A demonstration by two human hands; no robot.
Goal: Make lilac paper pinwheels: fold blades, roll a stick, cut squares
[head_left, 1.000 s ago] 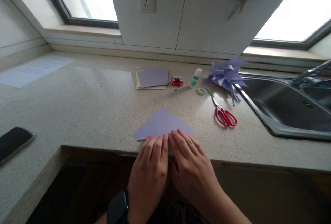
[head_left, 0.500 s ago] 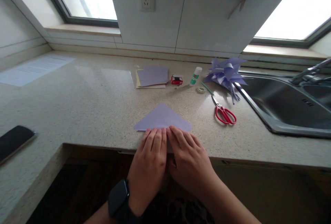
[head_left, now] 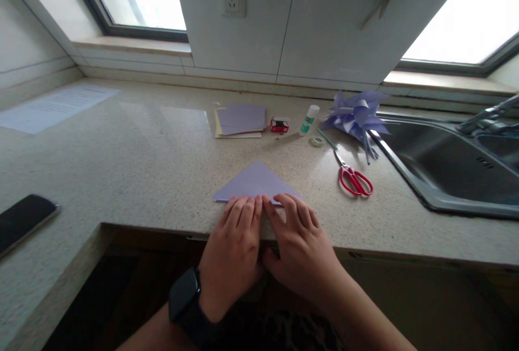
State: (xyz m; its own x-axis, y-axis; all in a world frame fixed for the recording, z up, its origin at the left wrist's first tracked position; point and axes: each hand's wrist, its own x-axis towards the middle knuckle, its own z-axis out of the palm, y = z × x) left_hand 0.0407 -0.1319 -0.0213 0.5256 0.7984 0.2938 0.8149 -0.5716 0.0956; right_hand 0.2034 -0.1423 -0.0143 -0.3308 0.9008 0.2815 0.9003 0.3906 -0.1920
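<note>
Pressing a folded paper (head_left: pixel 257 182) flat on the counter (head_left: pixel 141 167).
Left hand (head_left: pixel 233 251) and right hand (head_left: pixel 302 248) lie side by side, fingers extended, fingertips on the triangle's near edge; neither grasps it. Scissors (head_left: pixel 354 178) lie well right.

The folded paper (head_left: pixel 255 182) is pale lilac, like the paper flower (head_left: pixel 356 116). The scissors (head_left: pixel 353 178) have red handles. The countertop (head_left: pixel 141 161) is speckled beige.
</note>
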